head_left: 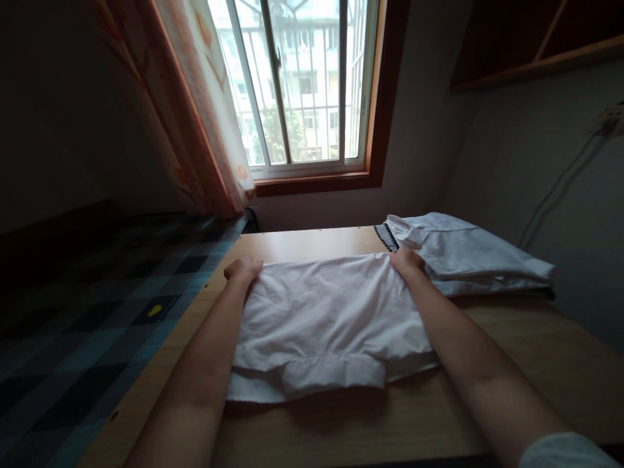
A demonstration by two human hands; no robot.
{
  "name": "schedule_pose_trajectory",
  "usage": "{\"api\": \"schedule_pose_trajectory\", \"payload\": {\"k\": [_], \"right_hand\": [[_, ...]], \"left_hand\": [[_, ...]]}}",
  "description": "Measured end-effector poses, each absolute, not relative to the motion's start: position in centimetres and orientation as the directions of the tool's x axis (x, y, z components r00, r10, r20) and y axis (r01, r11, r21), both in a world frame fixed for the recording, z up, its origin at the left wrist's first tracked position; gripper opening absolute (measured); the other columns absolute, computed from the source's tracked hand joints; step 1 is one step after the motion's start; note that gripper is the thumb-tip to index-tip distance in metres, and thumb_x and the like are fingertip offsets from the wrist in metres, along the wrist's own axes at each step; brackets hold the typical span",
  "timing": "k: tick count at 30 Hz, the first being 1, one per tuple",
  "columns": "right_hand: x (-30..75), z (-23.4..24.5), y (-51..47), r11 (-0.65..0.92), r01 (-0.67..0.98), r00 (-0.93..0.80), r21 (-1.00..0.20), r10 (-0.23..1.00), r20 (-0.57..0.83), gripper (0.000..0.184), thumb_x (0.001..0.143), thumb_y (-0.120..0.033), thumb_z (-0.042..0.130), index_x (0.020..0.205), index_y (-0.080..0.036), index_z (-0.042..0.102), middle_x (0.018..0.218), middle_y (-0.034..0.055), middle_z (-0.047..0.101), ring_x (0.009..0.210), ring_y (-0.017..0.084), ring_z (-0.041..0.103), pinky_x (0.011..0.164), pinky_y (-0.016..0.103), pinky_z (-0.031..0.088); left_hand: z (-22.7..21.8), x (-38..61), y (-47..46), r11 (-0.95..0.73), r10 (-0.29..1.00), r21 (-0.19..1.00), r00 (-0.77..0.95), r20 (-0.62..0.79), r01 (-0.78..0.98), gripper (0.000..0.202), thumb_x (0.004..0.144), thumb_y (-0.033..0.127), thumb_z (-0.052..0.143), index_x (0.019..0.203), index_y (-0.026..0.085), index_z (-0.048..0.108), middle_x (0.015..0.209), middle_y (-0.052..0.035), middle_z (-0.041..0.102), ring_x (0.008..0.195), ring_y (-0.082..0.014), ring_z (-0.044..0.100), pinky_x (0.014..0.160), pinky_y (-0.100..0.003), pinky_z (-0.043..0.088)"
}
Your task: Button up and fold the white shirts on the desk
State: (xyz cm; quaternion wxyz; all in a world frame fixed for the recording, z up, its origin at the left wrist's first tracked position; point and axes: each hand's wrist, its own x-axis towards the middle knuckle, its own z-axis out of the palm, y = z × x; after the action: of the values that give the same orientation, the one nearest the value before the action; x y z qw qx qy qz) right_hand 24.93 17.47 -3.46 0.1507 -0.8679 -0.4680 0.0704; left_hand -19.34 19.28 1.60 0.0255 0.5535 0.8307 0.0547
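Note:
A white collared shirt (pixel 331 305) lies folded on the wooden table (pixel 292 246), its collar toward me and its far edge pulled straight. At the far left corner my left hand (pixel 244 268) is closed on the cloth. My right hand (pixel 407 260) grips the far right corner the same way. Faint creases run across the shirt between my hands. The fingertips of both hands are partly hidden by the hands themselves. Just beyond my right hand, more folded white clothing (pixel 478 250) is piled.
A dark-edged striped item (pixel 385 237) shows beside the pile. Left of the table is a bed with a checked cover (pixel 160 286). A curtain (pixel 195 117) hangs by the barred window (pixel 302 84). A cable (pixel 550 195) runs down the right wall from a socket.

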Motion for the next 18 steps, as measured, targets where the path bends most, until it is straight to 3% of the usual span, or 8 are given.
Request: {"api": "schedule_pose_trajectory", "payload": {"k": [5, 11, 18], "right_hand": [[24.6, -3.8, 17.0, -0.519, 0.777, 0.572, -0.357, 0.819, 0.052, 0.037, 0.097, -0.039, 0.048, 0.114, -0.017, 0.072, 0.114, 0.0171, 0.072, 0.110, 0.032, 0.067, 0.087, 0.041, 0.053], [24.3, -4.1, 16.3, -0.526, 0.769, 0.595, -0.363, 0.797, 0.105, 0.038, 0.100, -0.031, 0.039, 0.119, -0.013, 0.067, 0.114, 0.0192, 0.071, 0.108, 0.031, 0.068, 0.086, 0.039, 0.052], [23.9, -3.3, 16.0, -0.522, 0.777, 0.579, -0.353, 0.812, 0.075, 0.041, 0.101, -0.033, 0.037, 0.121, -0.010, 0.064, 0.116, 0.0221, 0.069, 0.110, 0.032, 0.066, 0.088, 0.040, 0.051]], "left_hand": [[1.5, -19.9, 19.5, 0.356, 0.930, 0.179, -0.366, 0.024, 0.917, 0.034, 0.085, 0.041, 0.052, 0.101, 0.025, 0.076, 0.116, -0.0105, 0.074, 0.107, -0.0313, 0.068, 0.079, -0.034, 0.052], [0.9, -19.6, 18.2, 0.425, 0.889, 0.224, -0.451, 0.080, 0.877, 0.043, 0.092, 0.035, 0.039, 0.114, 0.020, 0.072, 0.120, -0.0166, 0.071, 0.109, -0.0331, 0.067, 0.077, -0.036, 0.052], [0.4, -18.5, 18.0, 0.458, 0.870, 0.218, -0.485, 0.089, 0.862, 0.049, 0.097, 0.036, 0.032, 0.119, 0.015, 0.070, 0.120, -0.0221, 0.070, 0.108, -0.0363, 0.067, 0.080, -0.043, 0.051]]}}
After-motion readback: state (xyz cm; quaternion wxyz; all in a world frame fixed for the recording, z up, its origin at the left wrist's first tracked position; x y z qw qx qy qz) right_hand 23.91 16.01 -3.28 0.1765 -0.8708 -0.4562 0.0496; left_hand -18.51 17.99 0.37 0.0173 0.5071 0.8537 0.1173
